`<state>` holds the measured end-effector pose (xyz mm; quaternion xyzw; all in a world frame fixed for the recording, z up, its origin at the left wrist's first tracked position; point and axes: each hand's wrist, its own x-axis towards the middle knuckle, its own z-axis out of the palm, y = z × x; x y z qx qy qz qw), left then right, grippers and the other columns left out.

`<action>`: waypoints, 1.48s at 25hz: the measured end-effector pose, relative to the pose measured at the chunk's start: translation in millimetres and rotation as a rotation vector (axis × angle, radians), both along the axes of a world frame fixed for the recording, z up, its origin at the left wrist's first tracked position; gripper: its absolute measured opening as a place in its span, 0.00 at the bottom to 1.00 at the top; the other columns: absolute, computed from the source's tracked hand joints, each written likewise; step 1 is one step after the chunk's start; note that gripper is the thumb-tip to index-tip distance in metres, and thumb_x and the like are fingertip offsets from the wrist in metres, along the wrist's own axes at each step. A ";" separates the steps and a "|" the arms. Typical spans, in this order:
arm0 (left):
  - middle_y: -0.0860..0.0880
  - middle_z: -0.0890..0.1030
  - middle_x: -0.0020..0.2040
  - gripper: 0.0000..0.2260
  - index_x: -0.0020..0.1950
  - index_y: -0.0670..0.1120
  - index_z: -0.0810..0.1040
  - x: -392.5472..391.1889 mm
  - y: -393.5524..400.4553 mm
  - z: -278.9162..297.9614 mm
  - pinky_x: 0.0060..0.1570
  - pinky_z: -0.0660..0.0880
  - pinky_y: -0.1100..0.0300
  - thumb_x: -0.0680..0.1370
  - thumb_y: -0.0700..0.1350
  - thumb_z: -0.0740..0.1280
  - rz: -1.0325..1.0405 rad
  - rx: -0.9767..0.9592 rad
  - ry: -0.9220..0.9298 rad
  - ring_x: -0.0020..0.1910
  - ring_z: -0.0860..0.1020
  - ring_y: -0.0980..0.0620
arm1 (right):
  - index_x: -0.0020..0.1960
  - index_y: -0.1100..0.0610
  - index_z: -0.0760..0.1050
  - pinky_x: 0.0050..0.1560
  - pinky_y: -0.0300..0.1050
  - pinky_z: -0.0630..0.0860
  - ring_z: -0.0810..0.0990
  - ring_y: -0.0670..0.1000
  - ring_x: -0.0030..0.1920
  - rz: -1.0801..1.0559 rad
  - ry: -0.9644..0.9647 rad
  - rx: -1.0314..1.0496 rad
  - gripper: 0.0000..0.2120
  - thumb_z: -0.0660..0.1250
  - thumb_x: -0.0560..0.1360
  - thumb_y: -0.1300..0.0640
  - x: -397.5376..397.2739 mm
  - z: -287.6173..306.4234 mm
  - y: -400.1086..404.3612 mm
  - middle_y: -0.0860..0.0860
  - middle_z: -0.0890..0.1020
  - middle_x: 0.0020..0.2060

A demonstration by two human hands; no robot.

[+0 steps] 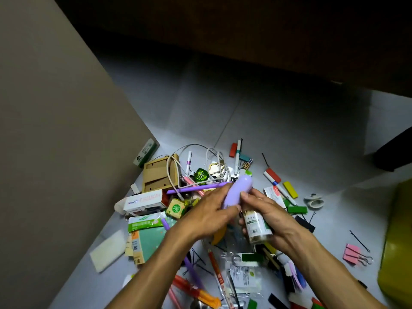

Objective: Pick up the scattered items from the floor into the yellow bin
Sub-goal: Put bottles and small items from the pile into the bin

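Observation:
My left hand (208,214) grips a rounded lilac case (237,190) and holds it above the pile. My right hand (270,216) holds a small clear bottle (256,226) with a white and green label; its thumb and fingertips also touch the lilac case. Both hands meet over the middle of the scattered items. The yellow bin (399,246) is at the right edge, only partly in view. On the floor lie a white cable (214,157), a wooden box (157,172), a white carton (145,202), pens, coloured blocks and hairpins.
A beige wall or panel (55,141) rises on the left, close to the pile. Dark furniture (267,41) overhangs the far side, and a dark leg (392,150) stands at the right. Pink binder clips (354,255) lie near the bin. Grey floor tiles (278,121) stretch beyond the pile.

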<state>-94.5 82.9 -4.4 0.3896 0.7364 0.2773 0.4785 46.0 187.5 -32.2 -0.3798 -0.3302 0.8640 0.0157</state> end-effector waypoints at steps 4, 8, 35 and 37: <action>0.61 0.75 0.63 0.17 0.62 0.51 0.79 -31.7 12.0 -2.9 0.57 0.72 0.58 0.78 0.57 0.61 -0.155 -0.082 -0.152 0.58 0.76 0.57 | 0.56 0.54 0.81 0.32 0.46 0.77 0.79 0.54 0.32 -0.046 -0.037 0.005 0.18 0.75 0.67 0.54 14.5 -15.5 -1.7 0.56 0.82 0.38; 0.49 0.84 0.51 0.09 0.50 0.48 0.83 -84.6 43.5 -21.8 0.54 0.79 0.50 0.79 0.42 0.63 0.587 0.097 0.102 0.50 0.82 0.47 | 0.53 0.52 0.83 0.30 0.45 0.78 0.79 0.53 0.30 -0.123 0.063 -0.100 0.19 0.80 0.63 0.53 18.4 -23.7 -6.8 0.55 0.80 0.35; 0.42 0.80 0.37 0.09 0.40 0.45 0.77 159.7 12.4 78.7 0.27 0.77 0.56 0.74 0.50 0.66 0.486 0.100 -0.278 0.30 0.81 0.43 | 0.44 0.60 0.82 0.25 0.45 0.77 0.79 0.54 0.26 -0.556 0.252 -0.041 0.32 0.85 0.47 0.45 216.6 131.6 -57.6 0.58 0.80 0.31; 0.45 0.80 0.35 0.08 0.40 0.45 0.79 219.3 41.6 104.6 0.27 0.76 0.57 0.74 0.49 0.66 0.432 0.113 -0.371 0.28 0.80 0.47 | 0.45 0.59 0.81 0.26 0.45 0.77 0.79 0.54 0.27 -0.646 0.167 0.046 0.31 0.85 0.48 0.45 258.5 146.2 -47.3 0.58 0.79 0.31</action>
